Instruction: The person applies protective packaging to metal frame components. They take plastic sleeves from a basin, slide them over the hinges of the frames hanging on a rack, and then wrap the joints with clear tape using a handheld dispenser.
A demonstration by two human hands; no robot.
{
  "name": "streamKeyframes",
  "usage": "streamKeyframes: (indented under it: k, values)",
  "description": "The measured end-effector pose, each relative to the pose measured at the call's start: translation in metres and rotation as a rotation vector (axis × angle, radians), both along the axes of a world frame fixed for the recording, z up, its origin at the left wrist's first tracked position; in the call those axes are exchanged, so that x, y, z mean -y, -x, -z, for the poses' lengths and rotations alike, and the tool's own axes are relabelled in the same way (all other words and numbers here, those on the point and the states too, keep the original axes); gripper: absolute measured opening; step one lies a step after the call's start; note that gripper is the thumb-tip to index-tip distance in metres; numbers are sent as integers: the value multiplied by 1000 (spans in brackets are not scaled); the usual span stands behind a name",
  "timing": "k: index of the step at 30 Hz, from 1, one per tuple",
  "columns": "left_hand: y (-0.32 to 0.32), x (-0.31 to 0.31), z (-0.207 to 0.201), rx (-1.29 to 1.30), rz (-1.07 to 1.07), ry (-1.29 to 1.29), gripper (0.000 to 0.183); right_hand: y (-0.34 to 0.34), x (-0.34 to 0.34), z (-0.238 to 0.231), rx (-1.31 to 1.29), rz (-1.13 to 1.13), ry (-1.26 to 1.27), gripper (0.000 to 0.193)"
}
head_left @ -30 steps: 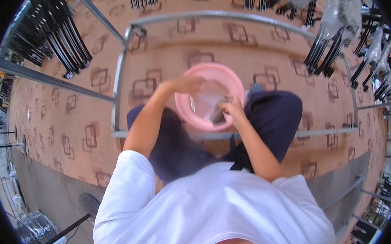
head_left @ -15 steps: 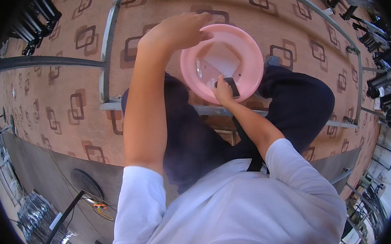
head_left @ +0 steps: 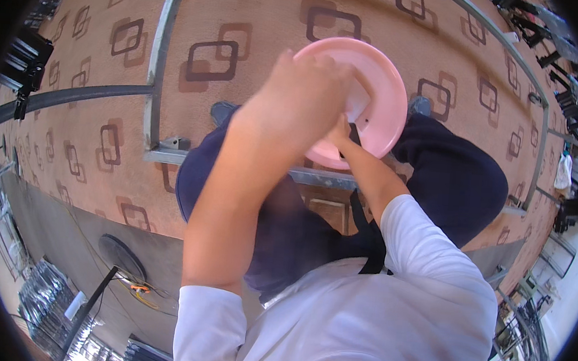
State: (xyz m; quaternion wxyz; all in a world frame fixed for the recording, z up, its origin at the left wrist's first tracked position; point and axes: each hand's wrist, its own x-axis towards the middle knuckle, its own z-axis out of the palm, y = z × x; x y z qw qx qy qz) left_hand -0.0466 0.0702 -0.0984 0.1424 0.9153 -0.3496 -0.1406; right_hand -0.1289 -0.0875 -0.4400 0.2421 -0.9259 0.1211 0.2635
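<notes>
A round pink basin (head_left: 393, 111) sits between my knees. My left hand (head_left: 305, 91) hangs over its left side, large and smeared by motion, so its fingers cannot be read. Inside the basin, my right hand (head_left: 339, 130) reaches in from the lower right. Its fingers are mostly hidden behind my left hand. Beside it shows part of a flat black object (head_left: 354, 134), and whether my fingers grip it is hidden. A white sheet or card (head_left: 359, 103) lies in the basin, partly covered by my left hand. A tiny dark piece (head_left: 367, 121) lies near it.
Grey metal bars (head_left: 157, 71) form a frame around the patterned floor (head_left: 210, 59), with one bar (head_left: 323, 177) passing under the basin's near edge. Black metal parts (head_left: 26, 61) stand at the left. A round black disc (head_left: 123, 256) and wrapped bundles (head_left: 43, 291) lie lower left.
My left hand has swung right and nearer, from the basin's upper left rim to over it, covering my right fingers. The view has shifted, so the basin appears slightly further right.
</notes>
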Motion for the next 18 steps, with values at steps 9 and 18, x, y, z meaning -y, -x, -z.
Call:
streamKeyframes:
  k: [9,18]
  values:
    - [18,4,18,103,-45,-160,42,-14,52,89,-259,-431,52,51]
    - [-2,-10,-1,57,-62,412,32,-66,17,-59,759,-33,-215,21]
